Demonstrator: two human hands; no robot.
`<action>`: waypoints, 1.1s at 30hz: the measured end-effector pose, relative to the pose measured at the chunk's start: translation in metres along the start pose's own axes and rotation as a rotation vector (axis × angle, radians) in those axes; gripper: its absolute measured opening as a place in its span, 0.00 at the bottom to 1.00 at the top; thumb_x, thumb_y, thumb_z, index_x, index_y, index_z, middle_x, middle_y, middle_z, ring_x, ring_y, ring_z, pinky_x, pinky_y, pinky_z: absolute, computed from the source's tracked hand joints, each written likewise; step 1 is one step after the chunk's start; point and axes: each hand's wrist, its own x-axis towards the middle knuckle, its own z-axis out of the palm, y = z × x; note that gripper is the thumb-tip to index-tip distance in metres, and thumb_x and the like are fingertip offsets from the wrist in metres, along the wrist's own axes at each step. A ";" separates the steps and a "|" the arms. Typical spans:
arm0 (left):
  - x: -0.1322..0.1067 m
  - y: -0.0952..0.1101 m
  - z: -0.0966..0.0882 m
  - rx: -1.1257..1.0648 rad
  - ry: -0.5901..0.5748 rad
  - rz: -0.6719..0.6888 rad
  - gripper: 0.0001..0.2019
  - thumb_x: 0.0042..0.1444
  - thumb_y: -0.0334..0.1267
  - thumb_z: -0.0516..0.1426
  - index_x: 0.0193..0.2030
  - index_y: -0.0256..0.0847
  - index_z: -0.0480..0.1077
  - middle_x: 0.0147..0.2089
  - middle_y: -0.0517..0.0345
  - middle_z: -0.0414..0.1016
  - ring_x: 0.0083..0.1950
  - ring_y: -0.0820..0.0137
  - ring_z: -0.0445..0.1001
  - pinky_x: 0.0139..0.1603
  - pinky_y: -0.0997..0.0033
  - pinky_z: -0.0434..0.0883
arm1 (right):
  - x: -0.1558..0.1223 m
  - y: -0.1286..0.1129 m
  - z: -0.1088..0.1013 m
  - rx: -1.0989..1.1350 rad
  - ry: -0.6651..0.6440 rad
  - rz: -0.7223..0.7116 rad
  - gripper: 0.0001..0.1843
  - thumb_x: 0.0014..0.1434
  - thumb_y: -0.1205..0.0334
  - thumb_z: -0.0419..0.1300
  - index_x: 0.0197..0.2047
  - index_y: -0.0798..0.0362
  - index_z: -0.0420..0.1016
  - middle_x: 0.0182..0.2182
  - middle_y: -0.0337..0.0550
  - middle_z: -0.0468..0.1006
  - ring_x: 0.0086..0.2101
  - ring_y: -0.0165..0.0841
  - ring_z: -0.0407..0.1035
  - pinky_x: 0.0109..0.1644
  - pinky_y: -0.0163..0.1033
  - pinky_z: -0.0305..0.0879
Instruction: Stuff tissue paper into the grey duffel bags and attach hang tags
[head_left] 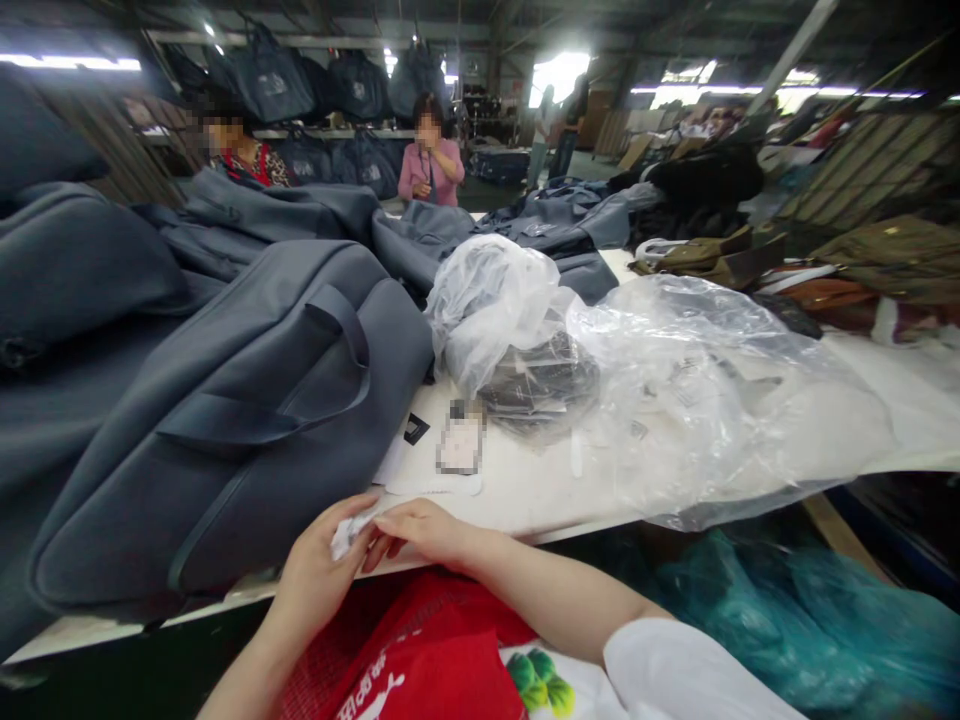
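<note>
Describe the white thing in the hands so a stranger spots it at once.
Start at the near edge of the white table, beside the grey bag. There the left hand and right hand pinch a small white scrap between them. Unlike the clear plastic bags farther back, it is tiny, opaque and crumpled.

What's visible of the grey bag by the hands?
The bag is a large soft holdall in matte slate-grey fabric. Two flat grey strap handles loop across its upper face; a seam runs round its edge. It lies on its side on the white table, near end at the table edge, more grey bags behind it. The left hand and right hand, pinching a white scrap, are close by its near corner.
</note>
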 end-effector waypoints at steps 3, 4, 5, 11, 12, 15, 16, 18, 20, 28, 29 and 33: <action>0.019 0.000 0.010 0.188 -0.223 -0.017 0.15 0.56 0.31 0.52 0.47 0.39 0.75 0.59 0.44 0.71 0.56 0.60 0.74 0.59 0.59 0.70 | 0.014 -0.004 -0.022 -0.739 0.248 -0.107 0.15 0.61 0.55 0.54 0.41 0.56 0.77 0.40 0.49 0.79 0.44 0.37 0.70 0.53 0.44 0.62; 0.023 0.003 0.014 0.266 -0.264 -0.029 0.16 0.55 0.28 0.51 0.46 0.38 0.75 0.62 0.41 0.68 0.57 0.60 0.73 0.59 0.59 0.69 | 0.020 -0.004 -0.027 -0.925 0.314 -0.150 0.15 0.60 0.57 0.56 0.45 0.56 0.76 0.46 0.52 0.77 0.49 0.39 0.68 0.57 0.45 0.60; 0.026 0.007 0.018 0.340 -0.267 -0.047 0.17 0.54 0.25 0.50 0.47 0.37 0.75 0.63 0.39 0.66 0.57 0.60 0.73 0.59 0.59 0.69 | 0.026 -0.005 -0.030 -1.064 0.347 -0.187 0.19 0.57 0.57 0.59 0.49 0.57 0.74 0.52 0.55 0.73 0.54 0.42 0.64 0.59 0.47 0.57; 0.043 0.012 -0.001 0.543 0.154 -0.091 0.19 0.55 0.26 0.49 0.52 0.32 0.69 0.55 0.36 0.73 0.53 0.57 0.75 0.54 0.59 0.72 | 0.076 -0.006 -0.037 -1.380 0.331 -0.242 0.49 0.49 0.49 0.66 0.65 0.69 0.54 0.67 0.69 0.48 0.66 0.52 0.40 0.67 0.54 0.41; 0.047 0.008 -0.010 0.538 0.201 -0.086 0.18 0.56 0.27 0.49 0.51 0.33 0.70 0.53 0.38 0.74 0.51 0.57 0.76 0.53 0.59 0.72 | 0.082 -0.007 -0.037 -1.425 0.318 -0.246 0.49 0.50 0.47 0.65 0.65 0.70 0.54 0.67 0.70 0.47 0.66 0.52 0.42 0.66 0.54 0.42; 0.057 -0.010 -0.034 0.506 0.282 -0.087 0.15 0.58 0.31 0.48 0.46 0.34 0.73 0.48 0.43 0.77 0.49 0.58 0.76 0.53 0.61 0.72 | 0.090 -0.008 -0.039 -1.595 0.254 -0.237 0.37 0.58 0.48 0.58 0.60 0.71 0.60 0.60 0.72 0.59 0.59 0.51 0.56 0.61 0.52 0.52; 0.060 -0.015 -0.040 0.498 0.297 -0.091 0.15 0.58 0.32 0.48 0.45 0.34 0.73 0.47 0.44 0.77 0.49 0.59 0.76 0.52 0.62 0.71 | 0.091 -0.008 -0.039 -1.642 0.228 -0.230 0.31 0.61 0.51 0.55 0.57 0.71 0.63 0.56 0.72 0.64 0.55 0.50 0.60 0.58 0.52 0.54; 0.065 -0.024 -0.046 0.489 0.304 -0.097 0.15 0.59 0.34 0.47 0.44 0.35 0.74 0.46 0.45 0.78 0.48 0.60 0.76 0.52 0.63 0.71 | 0.089 -0.008 -0.041 -1.698 0.167 -0.223 0.21 0.64 0.61 0.50 0.51 0.71 0.67 0.48 0.69 0.71 0.50 0.48 0.65 0.54 0.51 0.57; 0.068 -0.029 -0.047 0.486 0.309 -0.105 0.16 0.60 0.35 0.46 0.42 0.34 0.74 0.45 0.45 0.78 0.47 0.60 0.76 0.52 0.64 0.70 | 0.084 -0.009 -0.045 -1.731 0.095 -0.233 0.16 0.64 0.68 0.46 0.49 0.70 0.68 0.44 0.67 0.73 0.47 0.45 0.67 0.51 0.49 0.59; 0.062 -0.031 -0.037 0.466 0.310 -0.121 0.15 0.60 0.36 0.47 0.42 0.36 0.74 0.44 0.48 0.77 0.46 0.61 0.76 0.50 0.67 0.70 | 0.033 -0.041 -0.088 -1.863 -0.046 -0.316 0.12 0.65 0.71 0.48 0.43 0.62 0.72 0.40 0.56 0.77 0.42 0.39 0.70 0.47 0.43 0.60; 0.062 -0.030 -0.036 0.462 0.311 -0.123 0.15 0.60 0.35 0.47 0.42 0.36 0.74 0.44 0.48 0.77 0.46 0.61 0.76 0.49 0.66 0.70 | 0.023 -0.044 -0.094 -1.886 -0.025 -0.341 0.12 0.65 0.70 0.48 0.43 0.61 0.73 0.40 0.55 0.77 0.43 0.39 0.70 0.47 0.42 0.61; 0.059 -0.030 -0.031 0.437 0.313 -0.135 0.13 0.59 0.36 0.48 0.41 0.38 0.73 0.44 0.50 0.77 0.44 0.62 0.76 0.48 0.66 0.70 | -0.013 -0.044 -0.115 -1.922 0.127 -0.473 0.11 0.65 0.69 0.51 0.44 0.57 0.74 0.42 0.51 0.79 0.43 0.38 0.71 0.47 0.41 0.62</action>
